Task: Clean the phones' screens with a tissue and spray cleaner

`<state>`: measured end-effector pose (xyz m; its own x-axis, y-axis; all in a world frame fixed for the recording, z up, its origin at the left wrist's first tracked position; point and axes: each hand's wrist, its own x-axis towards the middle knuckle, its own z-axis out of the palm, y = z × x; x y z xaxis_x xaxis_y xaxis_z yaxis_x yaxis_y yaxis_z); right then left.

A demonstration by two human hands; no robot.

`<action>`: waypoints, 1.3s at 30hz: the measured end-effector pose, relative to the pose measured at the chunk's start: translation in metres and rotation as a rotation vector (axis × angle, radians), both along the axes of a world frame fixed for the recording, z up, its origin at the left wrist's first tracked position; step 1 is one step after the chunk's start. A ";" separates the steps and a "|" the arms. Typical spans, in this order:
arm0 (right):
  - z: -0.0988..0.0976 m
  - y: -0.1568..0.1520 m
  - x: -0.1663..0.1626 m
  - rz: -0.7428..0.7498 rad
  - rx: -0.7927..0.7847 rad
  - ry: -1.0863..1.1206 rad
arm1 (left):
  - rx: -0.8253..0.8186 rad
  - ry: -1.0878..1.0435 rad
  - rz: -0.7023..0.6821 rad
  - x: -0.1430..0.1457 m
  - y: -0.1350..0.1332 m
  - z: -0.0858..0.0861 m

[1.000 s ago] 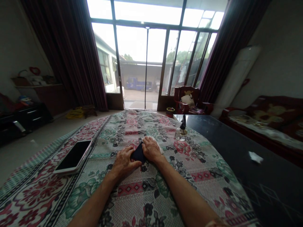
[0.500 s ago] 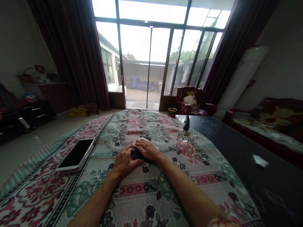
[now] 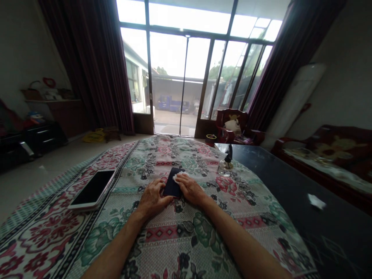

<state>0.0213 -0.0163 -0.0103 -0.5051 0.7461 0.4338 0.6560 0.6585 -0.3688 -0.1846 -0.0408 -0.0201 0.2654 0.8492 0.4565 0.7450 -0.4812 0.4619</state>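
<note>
Basically, the dark phone-shaped slab point(image 3: 172, 186) lies flat at the centre of the frame, its long side running slightly aslant, on a floral cloth point(image 3: 162, 254) that covers the worktop point(image 3: 238, 248); the left hand point(image 3: 153, 197) grips it from the lower left, thumb along the near edge and bent fingers at the left edge; the right hand point(image 3: 191, 189) reaches over its right side, fingers bent over a wad of white tissue point(image 3: 176, 178) and holding it against the slab's upper right part; how tightly those fingers close, I cannot tell; right of centre stands a clear spray bottle point(image 3: 225, 167) with a black top, well apart from the hands; left of centre lies a white-framed tablet point(image 3: 93, 188), its screen dark; a dark glossy surface point(image 3: 279, 182) runs along the right of the frame, with a crumpled white scrap point(image 3: 316, 202) on it; beyond, a red-brown armchair point(image 3: 229, 120) stands just right of the upper middle, a sofa point(image 3: 334, 151) at the far right; glazed doors point(image 3: 180, 77) fill the upper middle, between a dark curtain point(image 3: 87, 66) upper left and another curtain point(image 3: 276, 69) upper right.
</note>
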 end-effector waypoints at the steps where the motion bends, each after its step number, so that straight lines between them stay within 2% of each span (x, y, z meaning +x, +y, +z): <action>1: -0.001 0.007 0.000 -0.046 0.000 -0.010 | 0.006 0.002 0.000 0.000 0.000 -0.001; 6: -0.003 0.037 -0.003 -0.205 -0.018 -0.036 | 0.020 0.010 0.005 0.001 0.001 -0.002; 10: -0.004 0.042 -0.004 -0.223 -0.017 -0.053 | 0.019 0.022 0.000 0.001 0.001 0.001; 18: 0.000 0.020 0.000 -0.111 0.047 -0.098 | -0.038 0.067 -0.074 -0.006 0.004 0.001; 29: 0.002 -0.039 0.005 0.049 0.057 -0.080 | -0.021 0.024 -0.093 -0.007 0.006 -0.007; 32: 0.005 -0.038 0.004 0.047 0.049 -0.061 | -0.035 0.030 -0.079 -0.008 0.007 -0.009; 35: 0.006 -0.029 0.003 -0.015 0.043 -0.040 | -0.051 0.038 -0.024 -0.004 0.006 -0.005; 39: 0.005 -0.019 0.002 -0.054 0.048 -0.019 | -0.063 0.087 0.073 0.011 0.000 0.002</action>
